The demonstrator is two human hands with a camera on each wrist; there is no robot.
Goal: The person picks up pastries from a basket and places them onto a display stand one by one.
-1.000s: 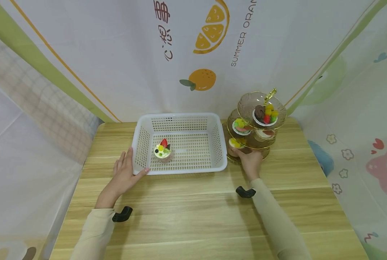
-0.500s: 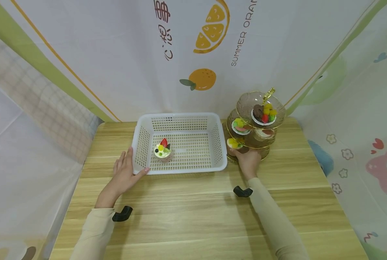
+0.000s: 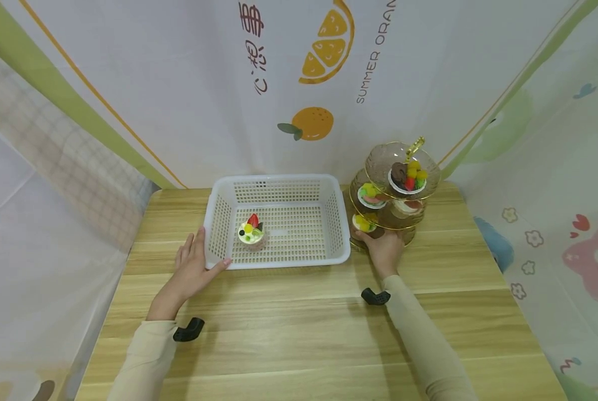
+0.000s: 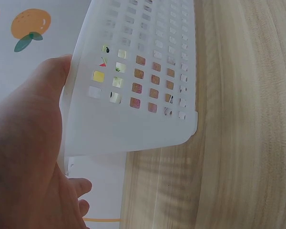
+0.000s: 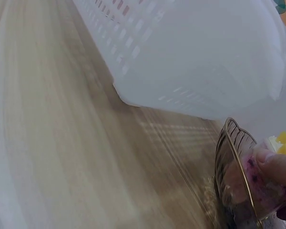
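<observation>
My right hand (image 3: 386, 250) reaches into the lowest tier of a three-tier glass cake stand (image 3: 403, 226) with gold rims. It grips a small dessert cup (image 3: 364, 223) topped with yellow fruit pieces; in the right wrist view the thumb (image 5: 271, 162) presses its pinkish side, just inside the gold rim. My left hand (image 3: 190, 270) rests on the front left corner of a white plastic basket (image 3: 278, 266), thumb along the front rim and straight fingers beside the left wall. Inside the basket stands a cream dessert cup (image 3: 251, 233) with a strawberry on top.
On the stand's top tier sits a chocolate and fruit dessert (image 3: 407, 178). The middle tier carries a green-and-yellow topped cup (image 3: 372, 195) and a paler one (image 3: 407, 208). Printed curtains (image 3: 178, 111) hang behind the wooden table (image 3: 288, 334).
My right hand has shifted slightly left, and the stand's top has shifted a little left with it. My left hand and the basket have stayed put.
</observation>
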